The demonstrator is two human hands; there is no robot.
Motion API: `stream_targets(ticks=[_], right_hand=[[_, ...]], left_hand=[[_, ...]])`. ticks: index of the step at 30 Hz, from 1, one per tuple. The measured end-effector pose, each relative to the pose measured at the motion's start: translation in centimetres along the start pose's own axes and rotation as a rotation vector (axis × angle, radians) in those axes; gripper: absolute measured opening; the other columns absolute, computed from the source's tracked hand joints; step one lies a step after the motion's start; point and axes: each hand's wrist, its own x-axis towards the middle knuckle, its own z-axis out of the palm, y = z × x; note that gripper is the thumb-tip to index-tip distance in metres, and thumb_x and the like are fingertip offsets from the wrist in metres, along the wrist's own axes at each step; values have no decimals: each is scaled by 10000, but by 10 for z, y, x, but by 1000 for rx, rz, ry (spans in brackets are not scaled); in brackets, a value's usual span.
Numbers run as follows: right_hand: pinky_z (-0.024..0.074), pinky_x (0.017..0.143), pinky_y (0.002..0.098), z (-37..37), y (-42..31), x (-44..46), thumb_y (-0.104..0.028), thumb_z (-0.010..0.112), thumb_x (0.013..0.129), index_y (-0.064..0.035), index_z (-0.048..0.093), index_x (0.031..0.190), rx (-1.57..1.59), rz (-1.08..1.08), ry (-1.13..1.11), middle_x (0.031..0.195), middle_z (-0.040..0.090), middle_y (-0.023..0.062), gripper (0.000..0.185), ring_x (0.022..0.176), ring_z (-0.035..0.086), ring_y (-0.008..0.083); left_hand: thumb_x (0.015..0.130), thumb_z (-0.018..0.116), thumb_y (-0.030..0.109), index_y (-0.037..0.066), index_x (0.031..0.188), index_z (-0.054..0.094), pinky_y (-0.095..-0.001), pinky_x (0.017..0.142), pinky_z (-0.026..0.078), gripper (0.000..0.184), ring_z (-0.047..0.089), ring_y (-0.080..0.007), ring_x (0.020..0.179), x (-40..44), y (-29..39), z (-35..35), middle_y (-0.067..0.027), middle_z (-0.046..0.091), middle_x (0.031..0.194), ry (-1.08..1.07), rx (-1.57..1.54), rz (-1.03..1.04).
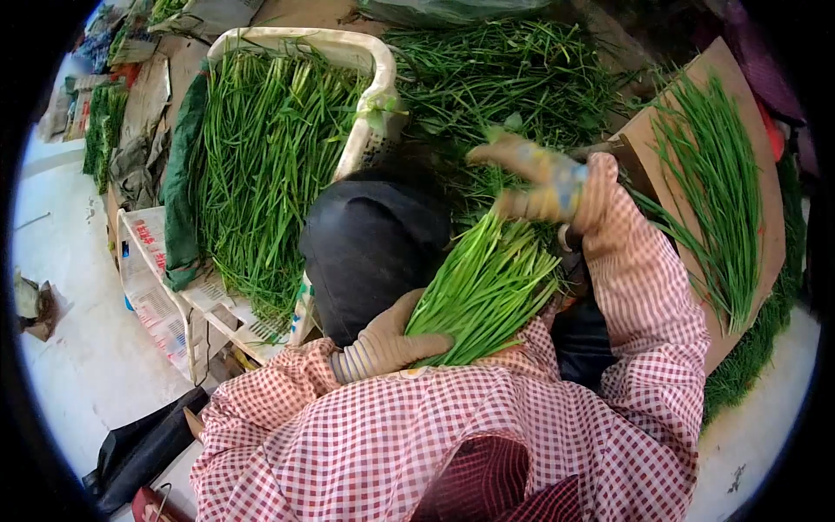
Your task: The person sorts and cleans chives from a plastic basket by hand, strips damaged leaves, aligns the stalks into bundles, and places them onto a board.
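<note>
My left hand [391, 337], in a tan work glove, is wrapped round a bunch of green chives [483, 300] held against my lap. The bunch points up and right, its pale ends at the top. Just above those ends is my gloved right hand [539, 177], slightly blurred, with thumb and fingers spread and nothing visible between them. I cannot tell whether its lower fingers touch the bunch. My dark-covered knee [370, 252] rises left of the bunch.
At the left, a white plastic basket [374, 96] holds many chives on a green cloth. Loose chives [513, 78] lie heaped ahead. To the right, more chives [718, 191] rest on a cardboard sheet [687, 252]. A white crate [161, 287] stands below the basket.
</note>
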Motion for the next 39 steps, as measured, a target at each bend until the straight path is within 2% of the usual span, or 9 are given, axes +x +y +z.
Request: stream_targets(ticks=[4,6,9,15,22,24,28,33,39], right_hand=[[308,1049,520,46,-59,9,-636,514,797,-114,583,1177,-483,-382,38,1211,576,117,649,1160,501,376],[471,766,398,72,-54,22,-307,533,902,-114,575,890,78,-267,-58,832,558,69,198,852,582,229],[472,666,336,82,-41,34,-235,506,924,-63,589,892,607,-2,317,794,554,77,194,766,584,228],[472,681,262,34,60,-3,-205,545,936,-19,564,958,284,311,912,869,599,68,189,805,564,134],[481,682,325,27,-70,-84,-370,707,802,-42,586,1104,317,243,224,861,648,99,462,797,630,187],[483,804,406,45,-77,-85,-397,670,783,-61,580,1139,179,277,238,957,643,185,497,935,623,342],[464,660,339,62,-99,-89,-390,702,789,-50,544,1169,107,196,383,850,643,131,534,765,625,268],[492,808,407,66,-106,-88,-345,543,876,-34,492,1279,-42,293,124,982,634,206,512,913,619,338],[485,823,423,79,-43,-67,-255,517,852,-56,514,1285,-13,221,347,1112,619,188,476,977,610,323]], left_hand=[[755,775,162,2,1428,258,-341,1034,357,864,456,-197,1215,1,1,1,-106,484,1328,-59,-123,-41],[755,772,179,-13,1415,269,-333,1010,385,852,484,-199,1180,-2,1,2,-118,505,1295,-60,-104,-18],[747,777,209,-25,1400,283,-326,991,405,852,507,-203,1152,-9,-2,3,-127,524,1264,-22,-20,29],[662,823,242,-27,1379,318,-348,1004,384,917,505,-235,1156,-22,-16,-5,-143,529,1250,92,202,183],[646,804,141,-9,1325,379,-367,960,426,815,550,-231,1083,-40,-16,11,-132,559,1191,250,-27,239],[646,797,116,-6,1292,398,-372,951,435,769,559,-225,1062,-40,-18,18,-122,566,1172,259,-60,288],[648,799,103,-4,1287,393,-367,946,441,764,559,-217,1064,-41,-24,24,-118,564,1175,311,-92,388],[657,805,127,3,1303,380,-357,959,440,783,555,-209,1074,-38,-30,29,-119,567,1179,343,6,472],[648,835,158,-2,1322,363,-365,972,422,839,545,-224,1090,-36,-32,18,-119,560,1198,284,-9,402]])
